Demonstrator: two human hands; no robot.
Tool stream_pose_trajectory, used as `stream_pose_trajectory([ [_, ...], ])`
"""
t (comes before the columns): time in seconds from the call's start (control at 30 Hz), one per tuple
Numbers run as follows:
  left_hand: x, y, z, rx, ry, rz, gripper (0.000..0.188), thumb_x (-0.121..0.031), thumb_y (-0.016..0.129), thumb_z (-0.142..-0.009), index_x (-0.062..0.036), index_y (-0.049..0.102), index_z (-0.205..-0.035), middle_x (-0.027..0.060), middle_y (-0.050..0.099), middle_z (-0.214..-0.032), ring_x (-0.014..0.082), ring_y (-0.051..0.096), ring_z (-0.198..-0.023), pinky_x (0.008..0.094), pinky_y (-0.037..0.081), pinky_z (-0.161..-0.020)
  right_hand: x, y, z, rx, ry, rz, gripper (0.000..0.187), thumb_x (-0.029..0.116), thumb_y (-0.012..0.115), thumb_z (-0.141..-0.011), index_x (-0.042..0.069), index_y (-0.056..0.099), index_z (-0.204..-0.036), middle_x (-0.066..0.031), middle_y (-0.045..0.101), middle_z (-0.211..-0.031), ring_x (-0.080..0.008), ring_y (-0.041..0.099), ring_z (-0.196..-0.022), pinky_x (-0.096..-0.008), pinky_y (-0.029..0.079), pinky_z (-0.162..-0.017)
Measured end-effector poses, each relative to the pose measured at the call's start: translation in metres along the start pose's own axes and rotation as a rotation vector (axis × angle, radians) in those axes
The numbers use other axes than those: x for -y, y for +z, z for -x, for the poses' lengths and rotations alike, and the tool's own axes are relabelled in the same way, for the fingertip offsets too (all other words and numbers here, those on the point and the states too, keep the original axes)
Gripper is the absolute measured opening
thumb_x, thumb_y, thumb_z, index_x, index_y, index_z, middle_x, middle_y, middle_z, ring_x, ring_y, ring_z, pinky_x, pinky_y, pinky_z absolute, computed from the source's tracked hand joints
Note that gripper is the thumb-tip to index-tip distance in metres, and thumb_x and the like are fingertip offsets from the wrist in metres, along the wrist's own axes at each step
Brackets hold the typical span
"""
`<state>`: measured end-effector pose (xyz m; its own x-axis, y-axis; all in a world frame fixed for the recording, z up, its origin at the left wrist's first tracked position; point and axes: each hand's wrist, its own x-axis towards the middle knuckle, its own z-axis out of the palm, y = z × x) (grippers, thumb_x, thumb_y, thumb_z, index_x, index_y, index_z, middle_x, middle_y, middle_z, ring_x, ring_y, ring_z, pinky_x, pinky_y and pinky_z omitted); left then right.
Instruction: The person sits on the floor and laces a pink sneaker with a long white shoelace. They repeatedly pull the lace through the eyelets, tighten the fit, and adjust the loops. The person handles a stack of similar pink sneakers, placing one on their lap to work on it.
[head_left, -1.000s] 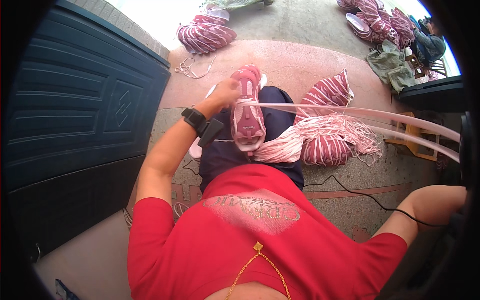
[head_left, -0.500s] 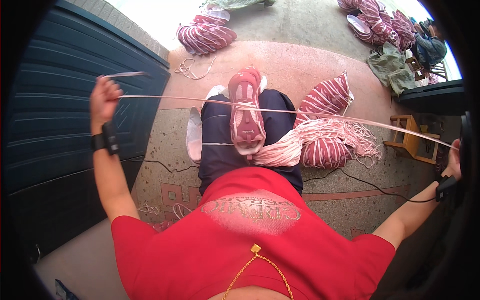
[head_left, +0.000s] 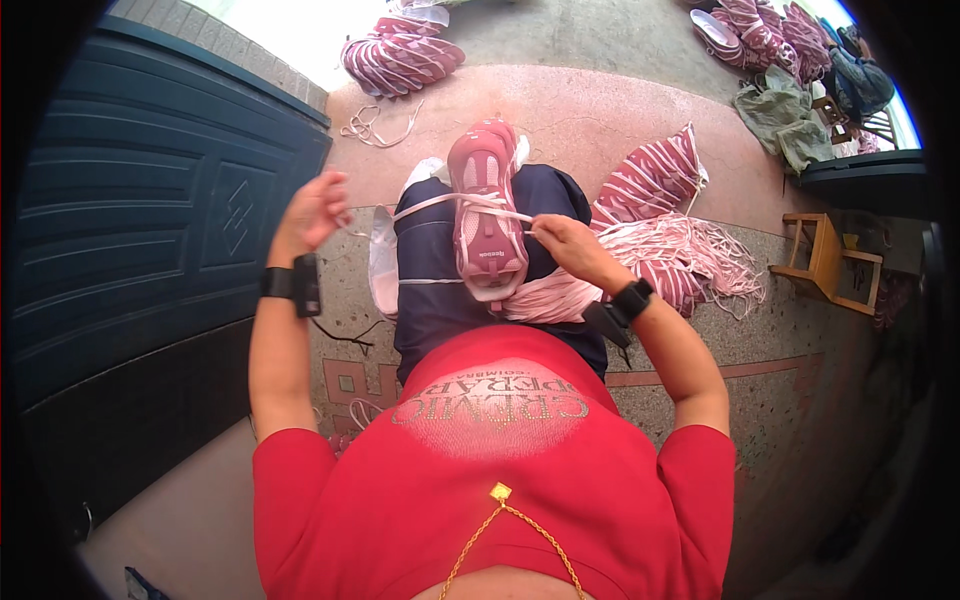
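Observation:
A pink sneaker [head_left: 487,235] lies lengthwise across my lap, on dark blue trousers. A pale pink shoelace [head_left: 430,204] crosses its middle. My right hand [head_left: 570,246] pinches the lace just right of the shoe. My left hand [head_left: 317,210] is raised to the left of my knees, fingers curled in; a bit of lace shows beside it, slightly blurred. A thick bunch of pale pink laces [head_left: 555,298] hangs over my right thigh and spreads to the floor. A thin pale cord [head_left: 430,282] runs across my left thigh.
Bundles of pink shoes stand on the floor to the right [head_left: 650,182] and far left [head_left: 402,62]. Loose laces [head_left: 380,125] lie beyond my left knee. A wooden stool [head_left: 825,262] is at the right, a dark blue door [head_left: 150,190] at the left. Another person [head_left: 860,85] sits far right.
Both hands have come inward from far apart: the right from the far right edge to beside the shoe, the left rightward. The long taut lace is now drawn short across the shoe.

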<state>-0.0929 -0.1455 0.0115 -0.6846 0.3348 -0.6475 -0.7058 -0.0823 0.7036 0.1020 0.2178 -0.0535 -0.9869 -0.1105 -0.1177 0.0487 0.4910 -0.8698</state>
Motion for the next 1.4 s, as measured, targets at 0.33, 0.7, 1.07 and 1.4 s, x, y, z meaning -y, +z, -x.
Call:
stream_pose_trajectory([
  [0.33,0.083,0.105,-0.004,0.138,0.161,-0.788,0.025,-0.026,0.057,-0.093,-0.0034,0.065,-0.100,-0.0028,0.057,-0.069,0.0057,0.051,-0.061,0.0203,0.043,-0.057,-0.005,0.032,-0.036,-0.288,-0.093,0.507,0.020,0.016,0.052,-0.083,0.001,0.066,-0.087,-0.0153,0.062,-0.111,-0.0314,0.054,-0.109,-0.0468,0.043,-0.085],
  [0.7,0.112,0.094,-0.009,-0.075,0.665,-1.166,0.017,-0.017,0.061,-0.085,-0.0009,0.068,-0.085,0.0127,0.065,-0.076,0.0245,0.061,-0.068,0.0335,0.047,-0.064,0.009,0.037,-0.047,-0.232,-0.146,0.694,0.015,0.012,0.054,-0.078,0.005,0.066,-0.083,-0.0077,0.059,-0.096,-0.0253,0.053,-0.098,-0.0405,0.040,-0.077],
  [1.07,0.105,0.108,-0.008,-0.104,0.948,-1.658,0.012,-0.016,0.061,-0.081,-0.0066,0.065,-0.074,0.0088,0.061,-0.077,0.0305,0.054,-0.082,0.0437,0.044,-0.071,0.017,0.038,-0.038,-0.408,-0.093,0.690,0.009,0.021,0.065,-0.080,0.013,0.069,-0.081,-0.0024,0.056,-0.084,-0.0226,0.052,-0.087,-0.0380,0.036,-0.074],
  [1.4,0.106,0.115,-0.014,-0.128,0.820,-1.580,0.014,-0.020,0.064,-0.079,-0.0069,0.067,-0.075,0.0091,0.064,-0.076,0.0288,0.056,-0.082,0.0422,0.044,-0.070,0.017,0.037,-0.039,-0.352,-0.125,0.689,0.016,0.025,0.062,-0.083,0.010,0.069,-0.078,-0.0055,0.056,-0.080,-0.0248,0.052,-0.086,-0.0398,0.037,-0.074],
])
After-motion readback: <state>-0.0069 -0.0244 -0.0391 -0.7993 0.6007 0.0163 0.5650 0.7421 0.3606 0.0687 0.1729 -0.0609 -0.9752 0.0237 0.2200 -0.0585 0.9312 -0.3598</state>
